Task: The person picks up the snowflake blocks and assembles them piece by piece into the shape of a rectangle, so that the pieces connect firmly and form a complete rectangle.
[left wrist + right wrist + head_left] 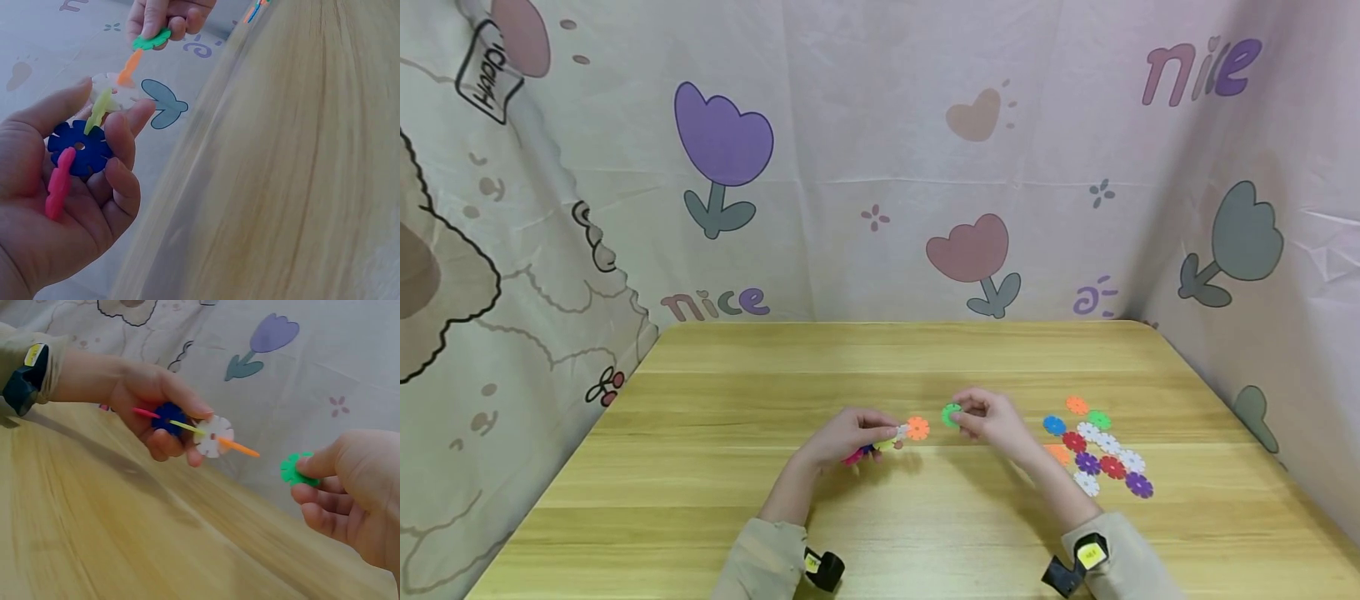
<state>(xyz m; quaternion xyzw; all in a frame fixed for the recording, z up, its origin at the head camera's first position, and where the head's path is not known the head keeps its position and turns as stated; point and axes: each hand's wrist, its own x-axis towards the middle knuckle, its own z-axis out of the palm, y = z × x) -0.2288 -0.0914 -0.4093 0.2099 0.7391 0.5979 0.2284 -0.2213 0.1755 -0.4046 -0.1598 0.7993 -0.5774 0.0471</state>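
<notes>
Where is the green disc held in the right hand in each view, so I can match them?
Head: green disc just right of centre, below mid-height.
Left wrist: near the top, left of centre.
Right wrist: right of centre, a little below mid-height.
Shared landmark: the orange disc nearest it.

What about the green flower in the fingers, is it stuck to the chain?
No, the right wrist view shows a gap between the green flower in the right hand and the orange flower on the chain.

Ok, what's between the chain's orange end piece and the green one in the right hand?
Nothing: the right wrist view shows an open gap between orange piece and green piece.
</notes>
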